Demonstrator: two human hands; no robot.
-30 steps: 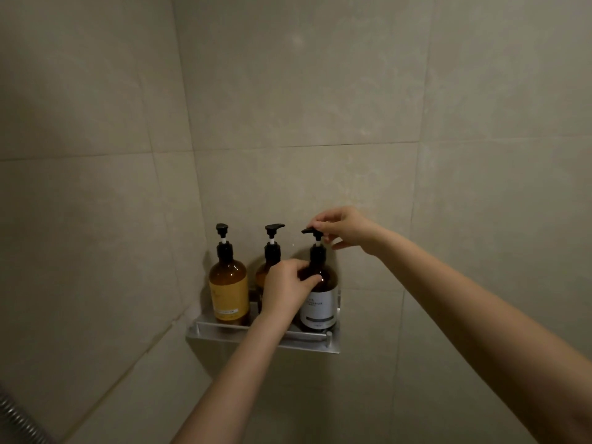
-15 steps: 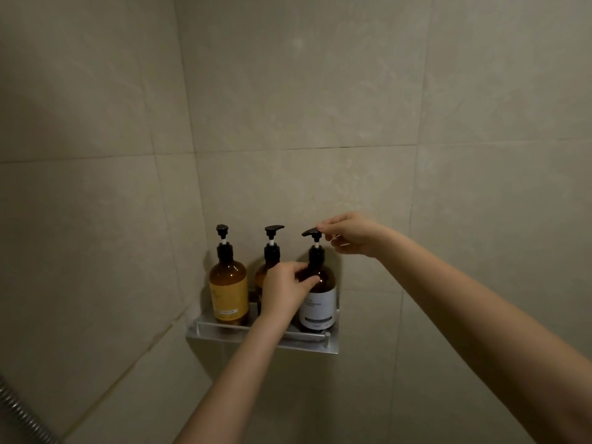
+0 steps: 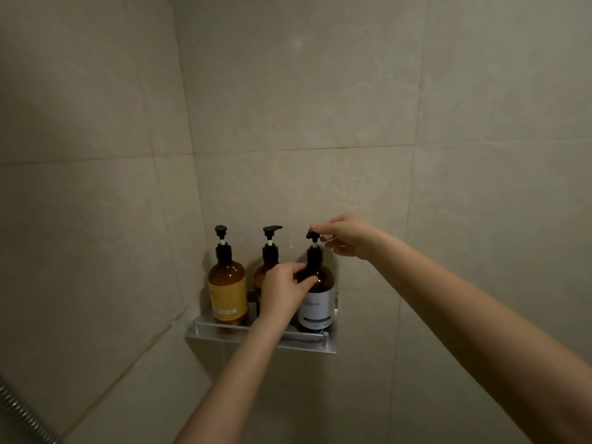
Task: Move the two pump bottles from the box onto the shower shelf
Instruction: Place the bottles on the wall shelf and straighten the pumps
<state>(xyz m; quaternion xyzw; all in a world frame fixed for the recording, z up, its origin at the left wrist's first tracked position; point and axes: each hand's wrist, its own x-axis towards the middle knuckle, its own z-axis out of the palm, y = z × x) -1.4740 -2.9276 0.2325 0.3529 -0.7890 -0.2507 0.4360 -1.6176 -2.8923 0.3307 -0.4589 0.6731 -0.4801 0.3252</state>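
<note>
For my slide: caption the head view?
Left hand steadies white-labelled bottle on shower shelf; right hand pinches its pump.

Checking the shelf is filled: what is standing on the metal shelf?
On the metal shelf stand three pump bottles: yellow-label bottle, middle bottle, white-label bottle. The left hand covers the middle bottle's lower body and label.

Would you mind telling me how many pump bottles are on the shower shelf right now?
3, all standing on the shelf: the yellow-labelled bottle at the left, the middle bottle partly hidden behind the left hand, and the white-labelled bottle at the right.
</note>
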